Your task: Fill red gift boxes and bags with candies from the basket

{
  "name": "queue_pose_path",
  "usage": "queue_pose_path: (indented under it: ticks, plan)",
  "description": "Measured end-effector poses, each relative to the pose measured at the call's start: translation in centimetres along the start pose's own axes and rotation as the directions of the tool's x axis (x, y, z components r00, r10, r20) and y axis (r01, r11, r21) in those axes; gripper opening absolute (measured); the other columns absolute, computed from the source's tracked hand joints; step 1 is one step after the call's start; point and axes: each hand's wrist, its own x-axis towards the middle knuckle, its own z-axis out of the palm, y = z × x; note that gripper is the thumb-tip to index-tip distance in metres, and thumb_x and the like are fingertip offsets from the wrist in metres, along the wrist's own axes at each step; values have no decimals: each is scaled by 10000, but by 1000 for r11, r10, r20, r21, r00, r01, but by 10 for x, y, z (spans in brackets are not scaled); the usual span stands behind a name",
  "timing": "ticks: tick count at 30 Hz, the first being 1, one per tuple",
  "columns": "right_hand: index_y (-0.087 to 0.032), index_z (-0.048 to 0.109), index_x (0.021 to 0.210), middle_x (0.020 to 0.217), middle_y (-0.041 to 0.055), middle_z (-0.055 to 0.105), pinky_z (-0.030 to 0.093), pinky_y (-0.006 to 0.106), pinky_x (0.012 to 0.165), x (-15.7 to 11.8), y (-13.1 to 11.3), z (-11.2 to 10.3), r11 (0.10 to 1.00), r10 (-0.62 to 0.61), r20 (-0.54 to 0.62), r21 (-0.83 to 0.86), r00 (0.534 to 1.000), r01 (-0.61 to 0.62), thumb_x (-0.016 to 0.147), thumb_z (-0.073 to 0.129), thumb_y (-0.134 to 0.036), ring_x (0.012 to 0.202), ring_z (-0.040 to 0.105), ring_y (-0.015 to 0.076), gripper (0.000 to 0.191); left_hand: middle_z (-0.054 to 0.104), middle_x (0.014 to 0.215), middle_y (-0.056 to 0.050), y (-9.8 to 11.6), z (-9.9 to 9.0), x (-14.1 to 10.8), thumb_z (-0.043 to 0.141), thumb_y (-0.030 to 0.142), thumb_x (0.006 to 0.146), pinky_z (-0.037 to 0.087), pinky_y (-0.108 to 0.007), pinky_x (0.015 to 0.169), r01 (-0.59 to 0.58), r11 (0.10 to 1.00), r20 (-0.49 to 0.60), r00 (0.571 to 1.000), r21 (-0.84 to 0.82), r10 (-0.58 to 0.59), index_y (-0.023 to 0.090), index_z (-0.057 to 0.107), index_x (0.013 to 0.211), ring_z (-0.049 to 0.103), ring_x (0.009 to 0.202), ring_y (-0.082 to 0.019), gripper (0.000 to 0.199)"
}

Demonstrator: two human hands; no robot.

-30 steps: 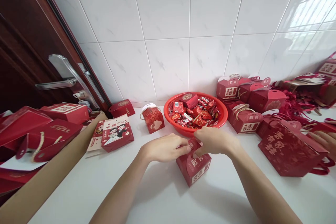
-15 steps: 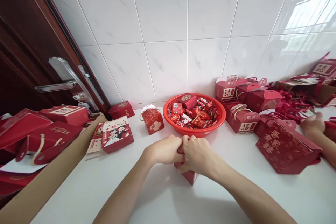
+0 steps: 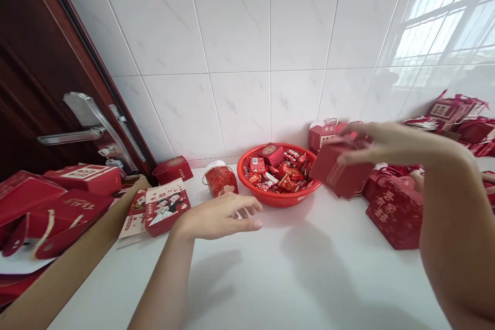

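Red angular cardboard box above smooth tabletop

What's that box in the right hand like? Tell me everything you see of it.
The box is red, flat-sided and looks like folded card; it is blurred, so I cannot make out any print. The right hand grips it near the top, thumb across the near side. It is tilted, apparently raised off the white counter. In the picture it overlaps the right edge of the red basket; whether they touch is unclear.

Box in right hand blurred, carton and door cut off
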Motion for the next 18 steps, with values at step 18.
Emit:
queue_pose_path:
  ticks: [18]
  plan:
    - [-70, 551, 1341, 1292, 250, 614, 482, 389, 855, 137, 45, 85, 892, 445, -94, -41, 890, -450, 860, 646, -458, 1209, 587, 367, 626, 686, 1282, -47, 0, -1, -8, 538, 600, 904, 444, -309, 996, -35, 999, -7, 999, 35, 36, 242, 628, 1298, 589, 1233, -262, 540]
